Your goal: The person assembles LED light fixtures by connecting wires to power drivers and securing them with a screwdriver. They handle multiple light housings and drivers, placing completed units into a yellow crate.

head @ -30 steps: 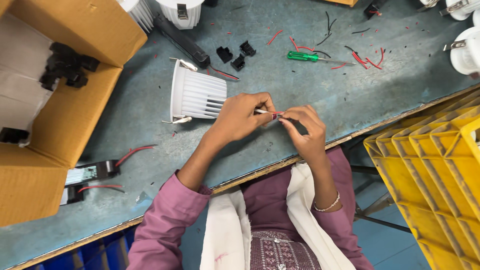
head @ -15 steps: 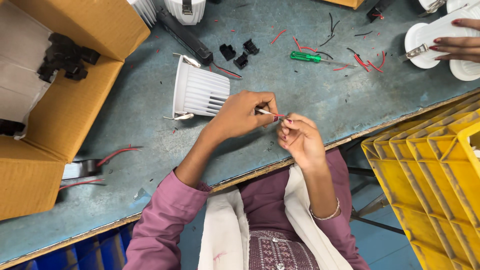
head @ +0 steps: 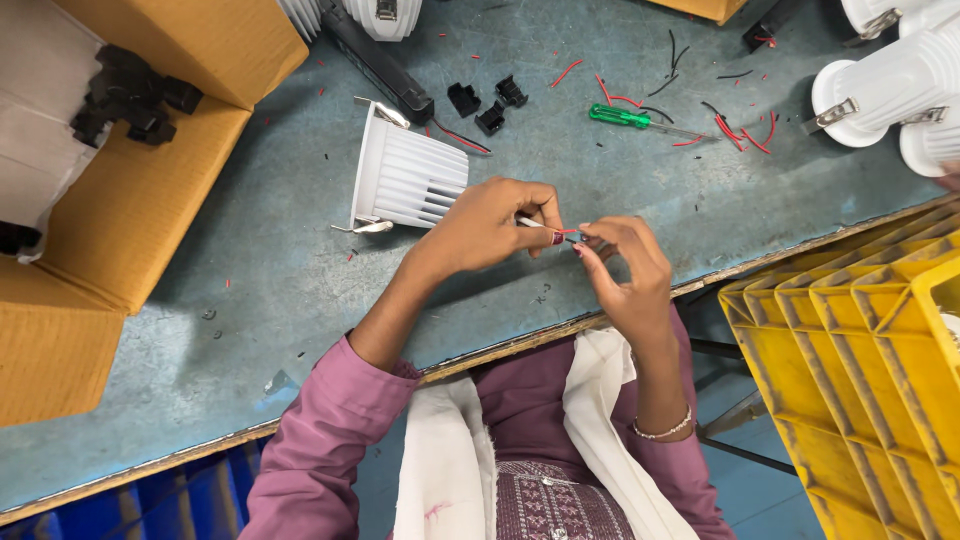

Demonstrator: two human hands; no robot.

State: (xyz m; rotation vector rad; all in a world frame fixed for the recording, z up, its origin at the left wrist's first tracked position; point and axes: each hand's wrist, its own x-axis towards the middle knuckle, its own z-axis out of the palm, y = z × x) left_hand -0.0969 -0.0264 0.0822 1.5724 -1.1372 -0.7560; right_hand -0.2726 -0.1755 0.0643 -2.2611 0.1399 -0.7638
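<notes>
Head view, left hand (head: 490,225): fingers pinched on a thin red wire (head: 566,233), just right of the white finned lamp housing (head: 405,180).
Head view, right hand (head: 620,262): fingertips pinching the same wire's other end; the hands nearly touch.
Wire location: above the grey-blue table (head: 250,300), near its front edge.
Far side: green screwdriver (head: 620,117), black connectors (head: 487,103).
Left: cardboard box (head: 130,200).
Right: yellow crate (head: 860,350).

Assembly workshop, light-fitting bench. Evidence: worn grey-blue worktable (head: 250,300) strewn with red wire offcuts (head: 566,72); white finned lamp housings (head: 410,178) centre and upper right; green screwdriver (head: 620,117); cardboard cartons (head: 130,200) left; yellow plastic crates (head: 860,340) right.
</notes>
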